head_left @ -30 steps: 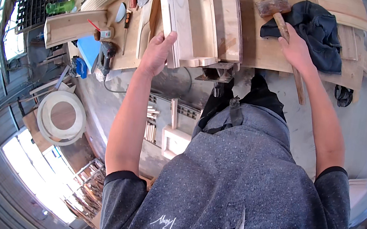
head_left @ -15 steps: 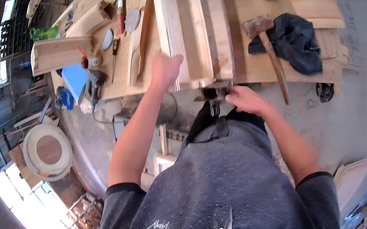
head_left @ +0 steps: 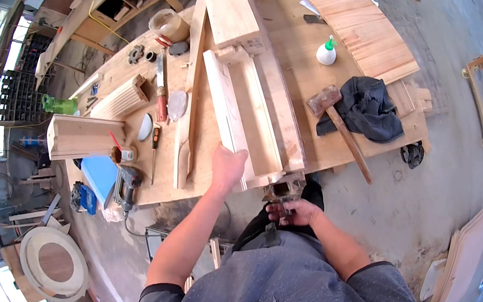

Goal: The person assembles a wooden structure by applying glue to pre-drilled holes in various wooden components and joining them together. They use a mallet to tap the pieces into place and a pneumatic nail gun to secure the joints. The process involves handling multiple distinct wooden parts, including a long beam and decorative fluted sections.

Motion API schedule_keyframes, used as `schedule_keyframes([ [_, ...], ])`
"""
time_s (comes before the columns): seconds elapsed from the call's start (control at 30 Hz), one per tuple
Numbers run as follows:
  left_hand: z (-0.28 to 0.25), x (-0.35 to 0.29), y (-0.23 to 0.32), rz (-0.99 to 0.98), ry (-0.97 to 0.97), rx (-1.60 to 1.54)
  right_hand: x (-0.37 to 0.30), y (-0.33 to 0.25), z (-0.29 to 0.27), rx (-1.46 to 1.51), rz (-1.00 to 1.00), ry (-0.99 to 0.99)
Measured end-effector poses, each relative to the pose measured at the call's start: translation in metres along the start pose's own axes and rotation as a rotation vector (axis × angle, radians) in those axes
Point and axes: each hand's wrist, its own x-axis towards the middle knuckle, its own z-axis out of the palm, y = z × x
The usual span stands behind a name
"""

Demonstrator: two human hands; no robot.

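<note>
- Plywood workbench (head_left: 298, 49), upper middle.
- Wooden trough (head_left: 224, 107) lying on it, centre.
- Metal vise (head_left: 284, 187) by its lower end.
- Left hand (head_left: 228, 169), fingers grasping the trough's wall.
- Right hand (head_left: 296, 212) at the vise; from here I can't tell its grip.

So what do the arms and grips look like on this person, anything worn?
The left grip and right grip are ungloved hands. The forearms are bare, with no markings that I can make out. The sleeves are short, dark grey and speckled, ending in black bands.
</note>
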Motion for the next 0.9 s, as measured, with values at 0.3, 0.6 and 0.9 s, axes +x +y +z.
schedule_keyframes([
  [0.3,-0.003,-0.007,0.021,-0.136,-0.044,0.029,0.006,0.035,-0.011,0.041,-0.363,-0.004],
  [0.6,-0.003,-0.01,0.025,-0.183,-0.073,0.086,0.001,0.033,-0.001,0.007,-0.384,0.136],
  [0.9,-0.002,-0.001,0.02,-0.18,-0.116,0.126,-0.021,0.004,0.075,-0.903,-0.33,0.79],
])
